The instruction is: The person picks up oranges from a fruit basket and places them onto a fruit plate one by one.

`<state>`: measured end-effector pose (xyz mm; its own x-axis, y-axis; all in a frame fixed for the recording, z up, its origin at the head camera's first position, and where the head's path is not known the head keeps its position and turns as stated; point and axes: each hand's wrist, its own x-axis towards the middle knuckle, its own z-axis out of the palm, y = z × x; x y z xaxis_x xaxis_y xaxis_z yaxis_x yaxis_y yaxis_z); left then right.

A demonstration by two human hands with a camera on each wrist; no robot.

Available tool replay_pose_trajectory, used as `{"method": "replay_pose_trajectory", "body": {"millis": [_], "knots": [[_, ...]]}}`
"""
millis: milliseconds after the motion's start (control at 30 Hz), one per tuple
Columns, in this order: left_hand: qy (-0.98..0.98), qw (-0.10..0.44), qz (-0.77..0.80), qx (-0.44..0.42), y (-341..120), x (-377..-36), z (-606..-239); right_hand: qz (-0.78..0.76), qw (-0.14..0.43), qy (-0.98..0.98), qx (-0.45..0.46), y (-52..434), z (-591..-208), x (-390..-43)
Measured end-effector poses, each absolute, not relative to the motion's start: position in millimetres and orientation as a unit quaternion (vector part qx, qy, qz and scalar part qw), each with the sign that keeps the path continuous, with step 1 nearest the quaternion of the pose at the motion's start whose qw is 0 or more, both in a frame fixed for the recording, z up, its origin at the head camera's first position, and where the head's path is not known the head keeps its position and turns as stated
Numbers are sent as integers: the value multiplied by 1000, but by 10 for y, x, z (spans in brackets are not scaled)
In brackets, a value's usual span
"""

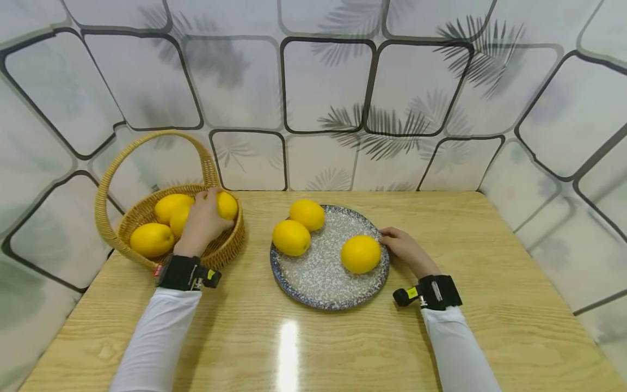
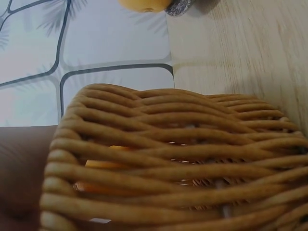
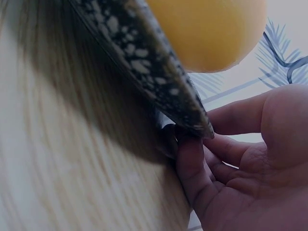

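1. The left hand (image 1: pixel 202 222) reached into the wicker basket (image 1: pixel 222 247) at the left of the desk (image 1: pixel 294 348); its fingers were curled over a lemon at the basket's right side (image 1: pixel 228 205), gripping it from above.
2. Three more lemons (image 1: pixel 152 239) lay in the basket beside that hand, under the tall arched handle (image 1: pixel 105 179).
3. The left wrist view showed only the basket's woven wall (image 2: pixel 173 159) close up, with yellow showing through the gaps; the fingers themselves were out of sight there.
4. The right hand (image 1: pixel 404 247) rested on the desk at the right edge of the speckled plate (image 1: pixel 318 277), its fingertips touching the rim.
5. In the right wrist view, the fingers (image 3: pixel 192 168) were loosely bent and tucked just under the plate's rim (image 3: pixel 159 67), touching it rather than pinching it.
6. Three lemons sat on the plate: one near the right hand (image 1: pixel 361 253), close to its fingertips, and two touching each other at the plate's far left (image 1: pixel 291 237).
7. A patterned white wall (image 1: pixel 323 87) stood behind the desk.
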<state>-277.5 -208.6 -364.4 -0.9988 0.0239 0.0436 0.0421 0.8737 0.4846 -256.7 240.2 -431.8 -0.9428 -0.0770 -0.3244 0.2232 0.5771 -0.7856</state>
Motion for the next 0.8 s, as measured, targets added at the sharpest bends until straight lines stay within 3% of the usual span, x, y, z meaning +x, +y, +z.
{"method": "replay_pose_trajectory", "body": {"millis": [367,800], "knots": [[-975,4,-217,-37,-2097,-2791,-3707,-461,160,872,39,2417,-4341,-2566],[-976,28,-211,-43,-2091,-2748,-3742,-457,168,873,39,2415,-4322,-2574]]}}
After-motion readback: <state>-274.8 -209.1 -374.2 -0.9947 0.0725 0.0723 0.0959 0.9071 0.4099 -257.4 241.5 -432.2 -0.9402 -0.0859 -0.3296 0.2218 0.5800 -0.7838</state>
